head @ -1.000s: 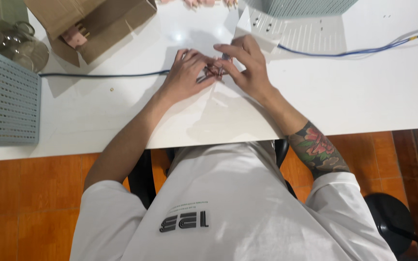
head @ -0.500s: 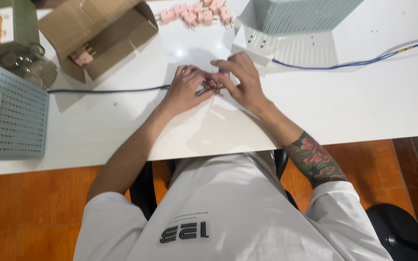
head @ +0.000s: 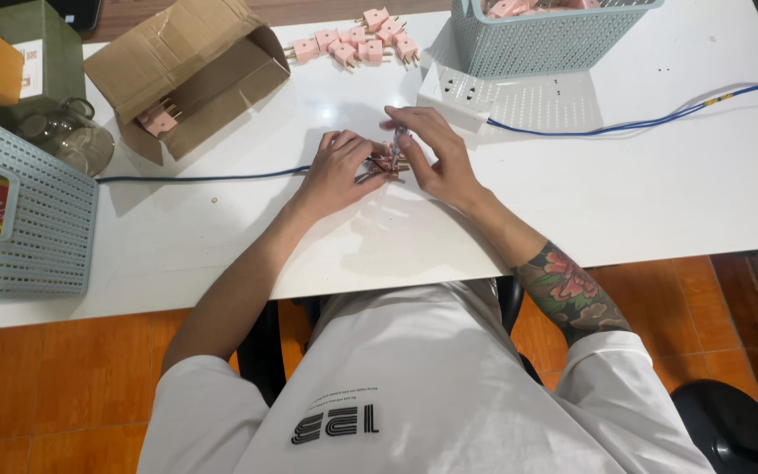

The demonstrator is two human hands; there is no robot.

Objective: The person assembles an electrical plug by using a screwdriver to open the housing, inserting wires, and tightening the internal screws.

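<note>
My left hand (head: 337,171) and my right hand (head: 433,151) meet over the white table (head: 625,202), fingers closed around a small pink plug adapter (head: 385,164) with metal pins. The left hand pinches it from the left. My right hand holds a thin screwdriver-like tool (head: 396,143) against it from above. Most of the adapter is hidden by the fingers.
Several pink adapters (head: 357,42) lie at the table's far edge. An open cardboard box (head: 188,72) holds more. A grey-blue basket (head: 541,39) stands far right, another basket (head: 32,219) left. A white power strip (head: 455,90) trails a blue cable (head: 651,118). A glass jar (head: 61,133) stands left.
The camera has tilted, so the table sits lower in view and more of its far side shows. Both hands remain together on the adapter, with only small finger movements.
</note>
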